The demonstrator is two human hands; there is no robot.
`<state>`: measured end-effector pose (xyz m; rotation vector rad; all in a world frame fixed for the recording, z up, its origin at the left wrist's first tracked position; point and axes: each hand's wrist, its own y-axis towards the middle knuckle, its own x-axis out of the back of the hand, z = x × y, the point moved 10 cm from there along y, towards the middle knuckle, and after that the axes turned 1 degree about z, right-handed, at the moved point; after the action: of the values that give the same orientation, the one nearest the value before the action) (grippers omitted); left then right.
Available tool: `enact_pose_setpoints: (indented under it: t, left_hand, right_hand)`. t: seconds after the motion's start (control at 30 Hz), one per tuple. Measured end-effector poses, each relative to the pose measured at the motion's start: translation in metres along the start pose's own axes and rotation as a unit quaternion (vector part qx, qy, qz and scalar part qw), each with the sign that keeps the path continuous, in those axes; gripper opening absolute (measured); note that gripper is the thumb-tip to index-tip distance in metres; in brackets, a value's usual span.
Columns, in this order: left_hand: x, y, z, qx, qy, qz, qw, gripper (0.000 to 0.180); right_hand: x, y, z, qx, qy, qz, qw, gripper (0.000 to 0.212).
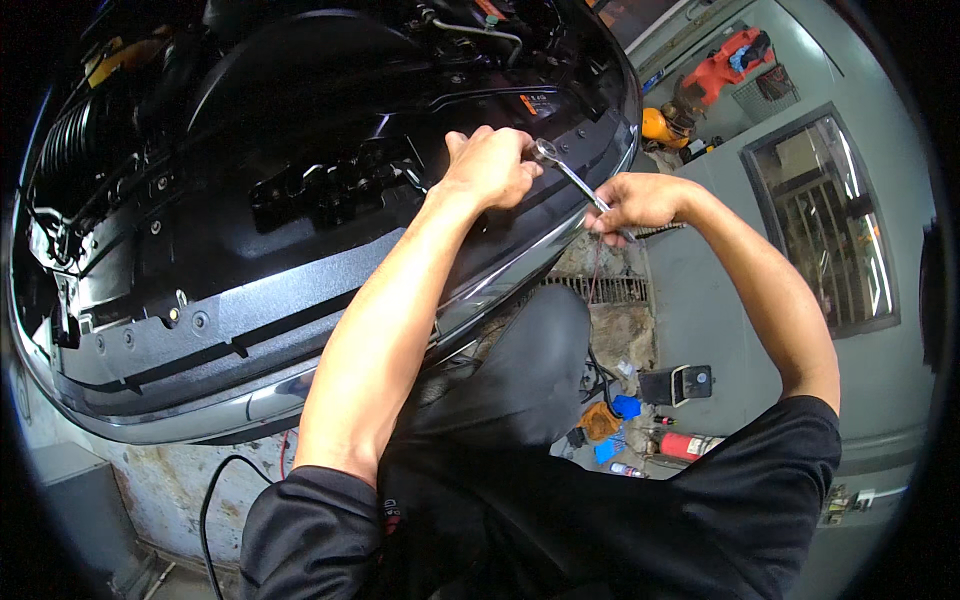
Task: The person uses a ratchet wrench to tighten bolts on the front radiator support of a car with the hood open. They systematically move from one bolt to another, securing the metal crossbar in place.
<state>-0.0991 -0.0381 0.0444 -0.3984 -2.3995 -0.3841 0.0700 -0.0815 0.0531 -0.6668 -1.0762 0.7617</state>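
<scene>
A chrome ratchet wrench (576,180) is held between my hands above the car's front edge, its round head up and left, its handle slanting down to the right. My right hand (640,202) is closed round the lower handle, with the handle's end sticking out below the fingers. My left hand (490,168) has its fingers curled together at the ratchet's head, over the black front cover (280,290) of the engine bay. Whatever sits under the head, such as a socket, is hidden by the left fingers.
A chrome trim strip (500,277) edges the car's front. To the right stands a grey wall with a framed window (822,220). On the floor are a red cylinder (688,445), blue and orange cloths (600,421), and a floor grate (610,290). A black hose (205,510) hangs at lower left.
</scene>
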Motion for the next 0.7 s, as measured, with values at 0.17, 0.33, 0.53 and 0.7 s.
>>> enact_pose_setpoints:
  t: [0.17,0.33,0.53,0.7]
  left_hand:
    - [-0.002,0.003,0.005,0.017,-0.006,0.049,0.999,0.031]
    - [0.001,-0.001,0.008,0.033,-0.046,0.073,0.996,0.033]
    - [-0.003,0.004,0.018,0.017,-0.054,0.088,0.995,0.034]
    - [-0.007,0.007,0.001,0.010,-0.127,0.040,0.991,0.028]
  right_hand:
    - [0.086,0.015,0.046,0.042,-0.501,-0.298,0.811,0.027]
    - [0.096,0.013,0.093,0.258,-0.442,-0.455,0.729,0.024]
    - [0.059,-0.026,0.020,0.172,-0.292,-0.395,0.854,0.029]
    - [-0.002,-0.042,-0.002,0.185,-0.044,-0.346,0.919,0.040]
